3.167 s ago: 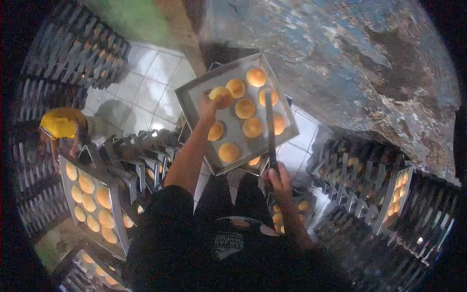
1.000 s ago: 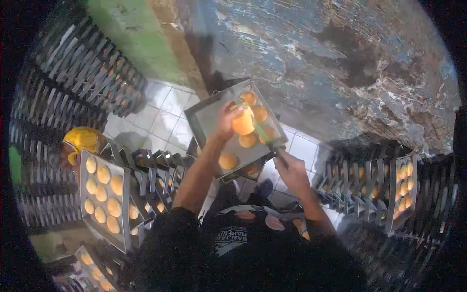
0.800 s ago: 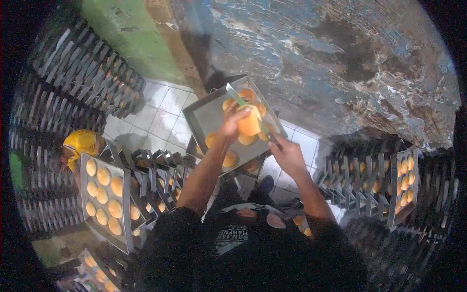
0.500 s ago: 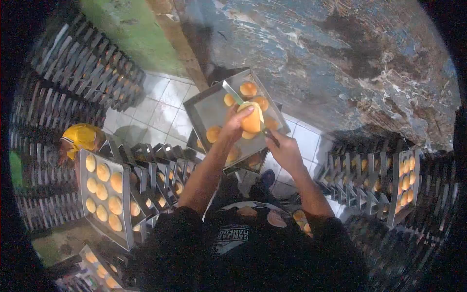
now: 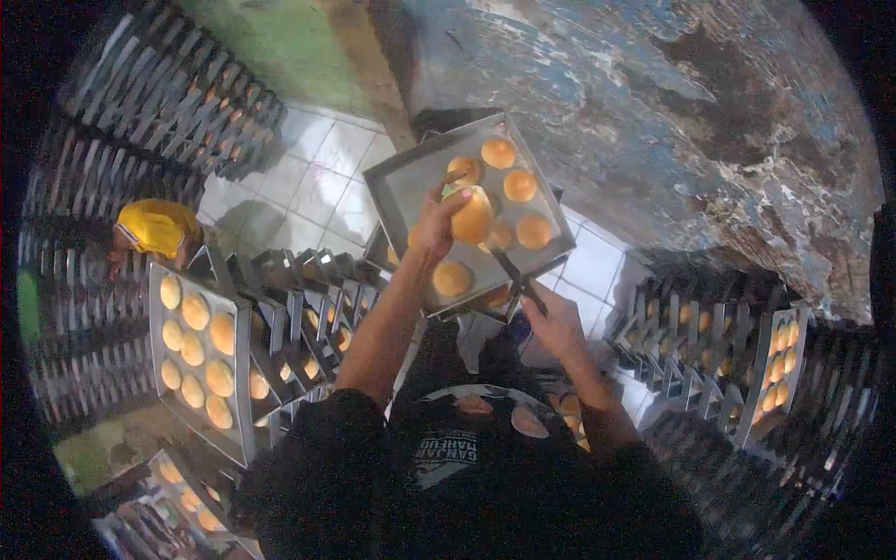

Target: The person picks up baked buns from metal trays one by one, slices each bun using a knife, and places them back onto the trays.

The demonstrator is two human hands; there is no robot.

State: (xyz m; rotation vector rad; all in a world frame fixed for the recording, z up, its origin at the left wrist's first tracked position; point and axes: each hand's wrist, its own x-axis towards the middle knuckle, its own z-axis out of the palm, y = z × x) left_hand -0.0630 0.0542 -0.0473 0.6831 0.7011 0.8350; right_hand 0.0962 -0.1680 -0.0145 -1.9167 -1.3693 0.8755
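Note:
My left hand (image 5: 438, 224) is closed round a golden bun (image 5: 472, 217), held above a square metal tray (image 5: 392, 189). In my right hand (image 5: 553, 319) is the dark handle of a knife (image 5: 507, 265), whose blade points up and left toward the held bun; its tip is hard to make out. Several round buns lie in the tray, among them one at the top (image 5: 498, 153), one at the right (image 5: 534, 231) and one near the front (image 5: 453, 279). Beneath this tray sits another tray at a different angle, with part of a bun showing.
Racks of stacked trays stand at the left and right. A tray of buns (image 5: 231, 373) juts out at the lower left, another (image 5: 783, 362) at the right. A person in a yellow shirt (image 5: 157, 227) bends at the left. A worn wall (image 5: 607, 121) rises behind the tray.
Half a second ago the knife blade lay across the held bun; now it has drawn back toward the lower right. My right hand has moved down, away from my left hand, which still holds the bun.

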